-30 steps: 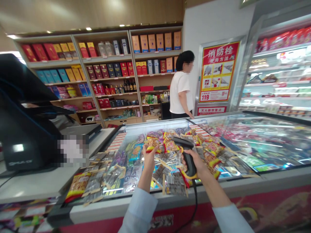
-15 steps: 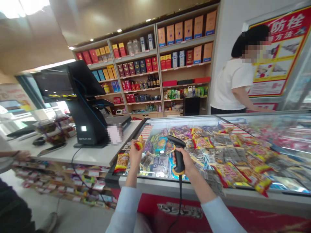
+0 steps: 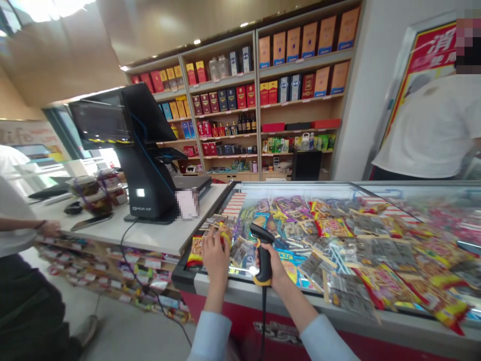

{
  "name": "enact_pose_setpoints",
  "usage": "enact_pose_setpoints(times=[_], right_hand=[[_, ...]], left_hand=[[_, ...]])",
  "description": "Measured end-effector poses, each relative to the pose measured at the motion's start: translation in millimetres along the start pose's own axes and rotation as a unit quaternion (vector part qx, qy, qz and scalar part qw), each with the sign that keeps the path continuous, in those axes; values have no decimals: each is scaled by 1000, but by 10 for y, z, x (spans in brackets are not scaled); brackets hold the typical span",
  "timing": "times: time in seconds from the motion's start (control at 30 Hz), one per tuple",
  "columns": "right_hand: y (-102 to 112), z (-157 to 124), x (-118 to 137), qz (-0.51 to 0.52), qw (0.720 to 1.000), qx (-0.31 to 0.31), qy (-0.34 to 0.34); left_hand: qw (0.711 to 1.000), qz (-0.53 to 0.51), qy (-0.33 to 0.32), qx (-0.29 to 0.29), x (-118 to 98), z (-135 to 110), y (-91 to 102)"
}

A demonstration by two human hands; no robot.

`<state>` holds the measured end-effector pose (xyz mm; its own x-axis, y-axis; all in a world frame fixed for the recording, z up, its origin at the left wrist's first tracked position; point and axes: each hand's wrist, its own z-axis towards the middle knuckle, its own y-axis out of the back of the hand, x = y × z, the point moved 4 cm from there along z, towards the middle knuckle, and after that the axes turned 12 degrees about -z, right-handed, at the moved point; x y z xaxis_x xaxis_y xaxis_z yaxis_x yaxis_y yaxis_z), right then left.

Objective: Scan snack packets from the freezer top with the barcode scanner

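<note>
My right hand (image 3: 273, 263) is wrapped round the grip of a black and yellow barcode scanner (image 3: 264, 260), whose head points up and left over the freezer's glass top. A dark cable hangs from its base. My left hand (image 3: 216, 255), back upward and fingers spread, rests over a red and yellow snack packet (image 3: 226, 231) near the freezer's left end; the fingers partly hide it. Just left of that hand lies another red and yellow snack packet (image 3: 195, 252). Right of the scanner, several snack bags (image 3: 391, 288) and grey-dark sachets (image 3: 351, 288) cover the glass.
On the white counter (image 3: 150, 235) at left stand a black checkout terminal (image 3: 145, 190), a phone (image 3: 92, 221) and stacked food tubs (image 3: 95, 198). Shelves of boxes (image 3: 225, 103) line the back. One person (image 3: 424, 130) is behind the freezer, another (image 3: 22, 225) at far left.
My left hand has lowered the snack packet onto the freezer top and spread its fingers. The scanner has shifted slightly left and down. The view has turned; the person behind the freezer appears farther right.
</note>
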<state>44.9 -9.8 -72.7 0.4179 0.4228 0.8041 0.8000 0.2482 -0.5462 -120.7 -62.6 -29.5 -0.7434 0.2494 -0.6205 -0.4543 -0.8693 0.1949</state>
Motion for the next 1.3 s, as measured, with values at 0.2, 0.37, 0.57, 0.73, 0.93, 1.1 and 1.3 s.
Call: enact_pose_setpoints(times=[0.2, 0.37, 0.57, 0.73, 0.93, 1.1, 1.3], right_hand=[[-8, -2, -9, 4, 1000, -10, 0], [-14, 33, -14, 11, 999, -27, 16], [-21, 46, -32, -5, 997, -39, 68], [-44, -14, -6, 1, 995, -38, 90], [105, -295, 404, 31, 992, -54, 106], [475, -620, 1081, 12, 976, -90, 199], [1158, -894, 1622, 10, 959, -152, 239]], left_hand=[[996, 81, -18, 11, 12, -50, -16], [990, 138, -22, 23, 28, -53, -27], [979, 202, -3, 30, 52, -59, -46], [981, 189, 24, 35, 126, -43, -44], [990, 134, 17, -34, -105, -63, 17], [998, 21, -56, -6, -772, -201, -310], [985, -129, -83, 81, -1421, -383, -1116]])
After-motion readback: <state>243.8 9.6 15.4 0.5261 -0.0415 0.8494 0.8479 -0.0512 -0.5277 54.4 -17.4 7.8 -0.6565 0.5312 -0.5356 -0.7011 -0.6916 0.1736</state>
